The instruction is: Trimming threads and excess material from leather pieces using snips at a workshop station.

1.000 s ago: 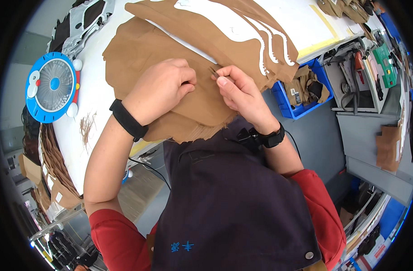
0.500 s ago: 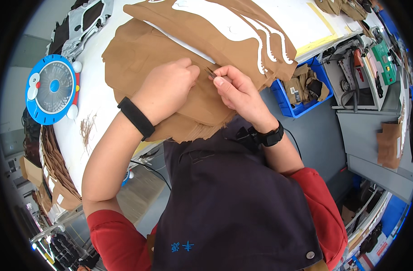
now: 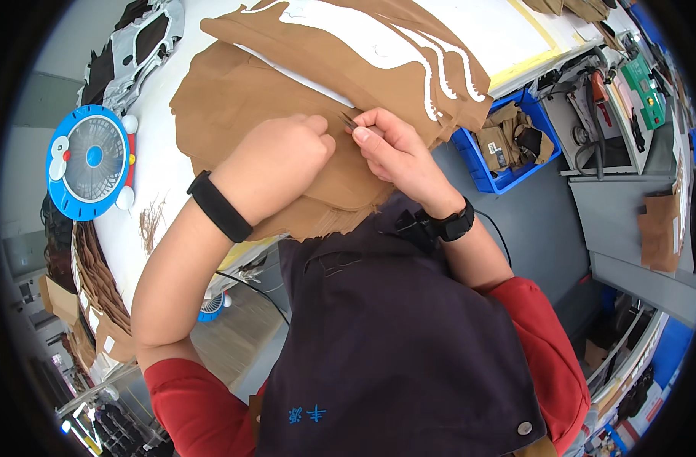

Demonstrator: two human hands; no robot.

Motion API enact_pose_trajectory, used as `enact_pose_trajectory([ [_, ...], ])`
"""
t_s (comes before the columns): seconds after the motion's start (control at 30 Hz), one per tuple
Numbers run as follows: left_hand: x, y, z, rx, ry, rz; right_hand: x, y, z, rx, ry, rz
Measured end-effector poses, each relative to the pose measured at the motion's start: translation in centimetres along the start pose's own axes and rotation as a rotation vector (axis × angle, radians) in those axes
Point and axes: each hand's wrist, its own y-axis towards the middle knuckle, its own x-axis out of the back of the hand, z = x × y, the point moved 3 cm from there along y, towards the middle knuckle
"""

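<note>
Brown fabric panels (image 3: 241,99) lie in layers over the near edge of the white table, with frayed threads along their lower edge. My left hand (image 3: 283,156), with a black wristband, rests on the fabric with its fingers curled closed; whatever they hold is hidden. Just right of it, my right hand (image 3: 397,156) is closed round a small dark tool (image 3: 349,122) with two thin pointed tips, like snips or tweezers. Those tips point up and left, close to the left hand's fingers. White curved pieces (image 3: 363,34) show among the upper brown layers.
A blue and white fan (image 3: 94,158) stands at the left, near loose brown threads (image 3: 151,226) on the white table (image 3: 138,145). At the right, a blue crate (image 3: 491,183) holds brown fabric pieces. A grey cabinet (image 3: 630,217) stands beyond it. Cables hang below the table.
The view has shifted slightly. My left hand stays curled on the fabric and my right hand keeps the pointed tool, its tips still beside the left fingers.
</note>
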Motion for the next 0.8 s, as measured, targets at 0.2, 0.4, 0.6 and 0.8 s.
enact_pose_trajectory([
  [0.2,0.2,1.1,-0.9,-0.159,0.148,0.093,0.0,0.0,0.1,0.012,0.011,-0.033],
  [0.4,-0.2,1.4,-0.5,-0.247,0.123,0.094,0.2,0.1,-0.2,0.019,0.097,-0.011],
  [0.6,0.1,1.5,1.6,0.0,-0.288,-0.022,0.3,-0.1,0.0,0.029,0.122,0.009],
  [0.8,0.9,0.7,1.9,-0.013,-0.314,0.148,0.3,-0.1,0.1,0.027,0.11,-0.002],
])
